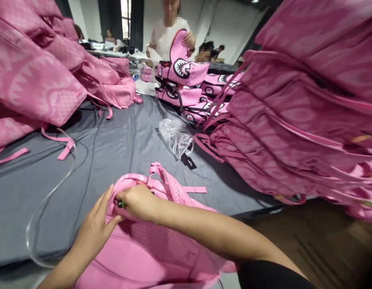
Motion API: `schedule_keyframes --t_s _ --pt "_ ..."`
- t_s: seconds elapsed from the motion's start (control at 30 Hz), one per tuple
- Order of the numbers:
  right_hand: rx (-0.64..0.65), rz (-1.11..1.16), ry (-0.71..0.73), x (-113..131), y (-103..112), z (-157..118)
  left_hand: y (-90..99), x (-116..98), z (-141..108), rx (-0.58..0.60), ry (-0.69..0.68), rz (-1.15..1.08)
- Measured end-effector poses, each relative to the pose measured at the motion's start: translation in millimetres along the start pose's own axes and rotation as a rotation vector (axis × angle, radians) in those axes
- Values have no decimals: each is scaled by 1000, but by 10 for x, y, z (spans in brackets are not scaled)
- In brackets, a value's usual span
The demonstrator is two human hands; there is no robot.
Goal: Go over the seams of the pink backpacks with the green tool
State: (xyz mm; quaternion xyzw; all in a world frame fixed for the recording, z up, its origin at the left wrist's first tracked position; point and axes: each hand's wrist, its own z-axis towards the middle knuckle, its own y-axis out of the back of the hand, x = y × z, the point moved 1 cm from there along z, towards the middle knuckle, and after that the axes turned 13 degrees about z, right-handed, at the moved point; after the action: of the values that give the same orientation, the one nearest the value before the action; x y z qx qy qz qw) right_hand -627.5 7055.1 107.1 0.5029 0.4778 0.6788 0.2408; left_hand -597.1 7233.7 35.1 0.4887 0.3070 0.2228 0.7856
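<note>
In front of me a pink backpack (125,251) lies at the near table edge, its dotted lining and a perforated strap showing. My left hand (97,218) grips the rim of the backpack, with the thumb and fingers on either side of the edge. Crossing over from the right, my right hand (139,202) is closed at the bag's upper part. Out of that fist sticks the end of a small black and green tool (121,204); the rest of it is hidden by the fingers.
Pink backpacks are piled at the left (47,80) and stacked high at the right (294,108). On the grey cloth (113,144) lie a clear plastic bag (175,134), a black tag (189,161) and a clear tube (43,200). Across the table a person (166,38) handles shark-face bags (189,72).
</note>
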Motion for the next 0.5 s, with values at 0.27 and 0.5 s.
schedule_keyframes --t_s 0.27,0.5 --pt "177 -206 -200 -286 265 -600 43 -24 31 5 23 4" --pt "-2 -17 -94 -193 31 -293 90 -141 -4 -1 -25 26"
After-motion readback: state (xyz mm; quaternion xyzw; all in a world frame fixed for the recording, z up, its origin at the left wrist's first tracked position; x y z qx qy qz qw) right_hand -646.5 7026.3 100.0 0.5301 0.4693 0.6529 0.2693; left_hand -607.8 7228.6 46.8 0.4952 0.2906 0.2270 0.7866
